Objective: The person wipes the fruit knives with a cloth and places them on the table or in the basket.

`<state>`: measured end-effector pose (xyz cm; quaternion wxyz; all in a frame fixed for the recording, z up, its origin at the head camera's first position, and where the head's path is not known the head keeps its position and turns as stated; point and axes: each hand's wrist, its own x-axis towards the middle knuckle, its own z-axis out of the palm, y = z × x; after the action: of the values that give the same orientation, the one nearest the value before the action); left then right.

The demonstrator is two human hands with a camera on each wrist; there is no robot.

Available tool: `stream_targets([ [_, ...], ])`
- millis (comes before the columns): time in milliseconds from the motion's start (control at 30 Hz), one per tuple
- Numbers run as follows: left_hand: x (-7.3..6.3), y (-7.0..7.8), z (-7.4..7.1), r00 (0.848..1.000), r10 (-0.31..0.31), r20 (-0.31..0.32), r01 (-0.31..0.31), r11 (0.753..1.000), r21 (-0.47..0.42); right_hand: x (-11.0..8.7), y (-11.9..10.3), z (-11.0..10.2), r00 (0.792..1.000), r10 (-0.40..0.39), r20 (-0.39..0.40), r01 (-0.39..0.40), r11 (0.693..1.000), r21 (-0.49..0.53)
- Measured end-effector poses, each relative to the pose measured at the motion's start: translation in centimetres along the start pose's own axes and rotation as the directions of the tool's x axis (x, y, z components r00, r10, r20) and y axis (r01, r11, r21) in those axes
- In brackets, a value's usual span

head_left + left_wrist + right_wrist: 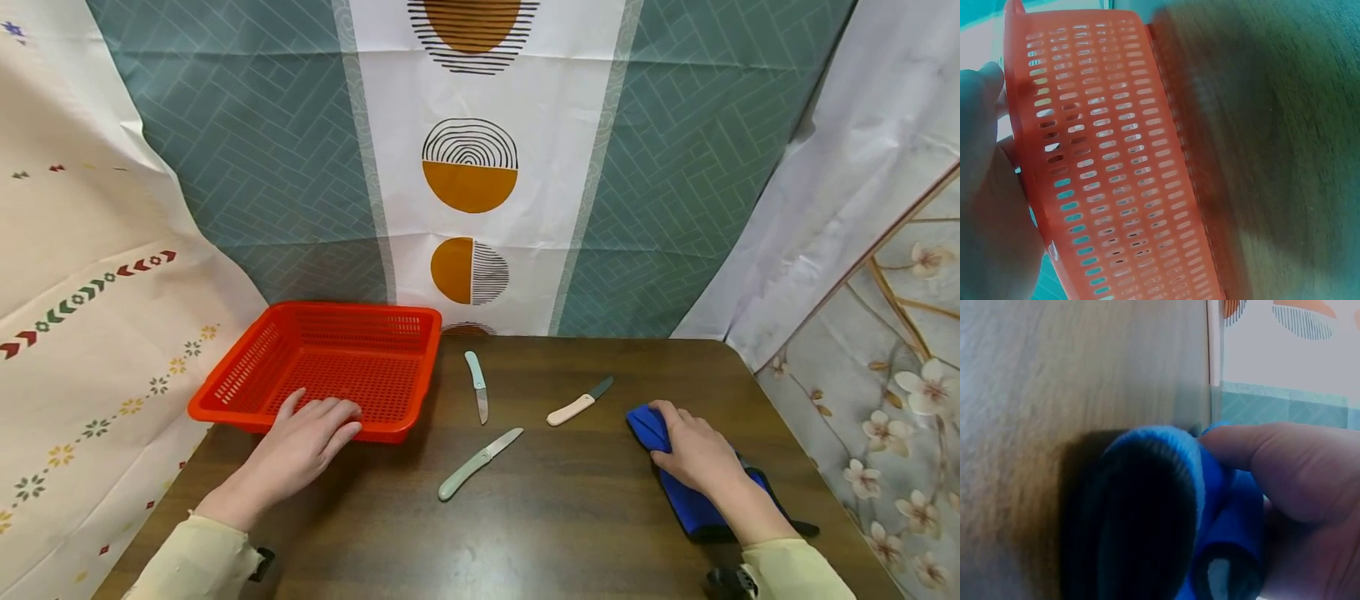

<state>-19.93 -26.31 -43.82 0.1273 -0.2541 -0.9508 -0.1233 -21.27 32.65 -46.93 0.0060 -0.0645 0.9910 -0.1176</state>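
My left hand [311,437] rests over the near rim of a red plastic basket [427,358], its fingers loosely bent above the inside. In the left wrist view the slotted basket wall [1104,144] stands beside part of the hand [985,181]. On the right, my right hand [701,450] grips a folded blue cloth item [693,504] with black edging. The right wrist view shows the thumb pressing the blue folds [1210,469]; the other fingers are mostly hidden. Whether the item is a glove or a pouch, I cannot tell.
Three small knives lie apart on the brown table [555,533]: one light blue-handled knife [476,379], one green-handled knife [472,471], and one pale pink-handled knife [573,410] with a dark blade. A patterned curtain [300,150] hangs behind the table, with more cloth at both sides.
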Motion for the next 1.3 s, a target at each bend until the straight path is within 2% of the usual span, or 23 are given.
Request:
stream_targets([
  [167,0.0,0.0,0.0,1.0,0.0,0.011,0.0,1.0,-0.002,0.1,0.5,0.0,1.0,0.022,0.002,-0.022,0.999,0.038],
  [633,0.7,0.9,0.3,0.999,-0.037,0.024,0.037,0.999,0.011,-0.7,0.9,1.2,0.991,-0.096,-0.09,0.094,0.995,-0.031],
  [900,1.0,1.3,0.1,0.997,-0.06,0.039,0.06,0.998,-0.006,-1.0,0.9,0.8,0.988,-0.1,-0.119,0.099,0.995,-0.014],
  [1000,1.3,1.7,-0.3,0.998,-0.063,0.011,0.063,0.998,0.003,-1.0,0.7,0.5,0.985,-0.104,-0.141,0.107,0.994,0.016],
  [1100,1.5,2.4,-0.9,0.997,-0.056,-0.044,0.058,0.998,0.037,-0.9,0.5,0.0,0.977,-0.124,-0.173,0.134,0.99,0.048],
  [1300,2.3,4.7,-2.1,0.99,0.001,-0.141,0.011,0.996,0.086,-1.0,-0.4,-0.8,0.956,-0.138,-0.26,0.172,0.979,0.114],
])
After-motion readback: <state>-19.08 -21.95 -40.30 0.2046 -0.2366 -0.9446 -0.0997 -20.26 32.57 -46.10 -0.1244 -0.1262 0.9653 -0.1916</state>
